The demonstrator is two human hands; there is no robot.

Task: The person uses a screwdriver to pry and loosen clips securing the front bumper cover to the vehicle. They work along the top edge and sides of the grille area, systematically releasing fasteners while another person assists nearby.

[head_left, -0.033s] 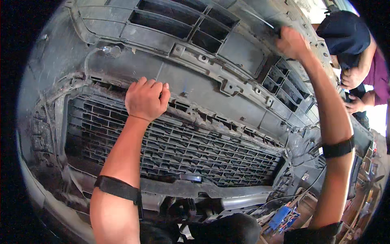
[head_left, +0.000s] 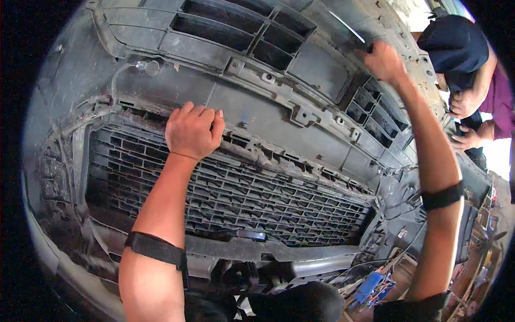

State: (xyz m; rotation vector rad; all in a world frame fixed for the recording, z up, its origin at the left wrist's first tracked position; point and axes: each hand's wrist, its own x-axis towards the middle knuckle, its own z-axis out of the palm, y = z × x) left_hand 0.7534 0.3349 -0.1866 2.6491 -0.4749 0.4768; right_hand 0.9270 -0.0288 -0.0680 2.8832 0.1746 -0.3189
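Note:
In front of me lies a large dark plastic car bumper [head_left: 150,86], its inner side showing, with a meshed grille [head_left: 257,204] in it. My left hand [head_left: 193,131] is closed in a fist on the grille's upper edge, over a corrugated wiring conduit [head_left: 249,154]. What its fingers hold is hidden. At the upper right, my right hand [head_left: 385,61] grips a tool with a thin shiny shaft [head_left: 348,26], apparently a screwdriver. The shaft points to the upper left along the bumper's far part. My fist covers most of its dark handle, and its tip is hard to make out.
At the right edge another person [head_left: 465,102] works close to my right arm, both hands low. A blue object with coloured wires [head_left: 370,287] lies by a wooden frame at the lower right. My dark-clothed knee [head_left: 300,303] is at the bottom.
My right hand has shifted slightly down and left, its forearm swinging left, and the shaft's near end has dropped a little. My left hand stays put.

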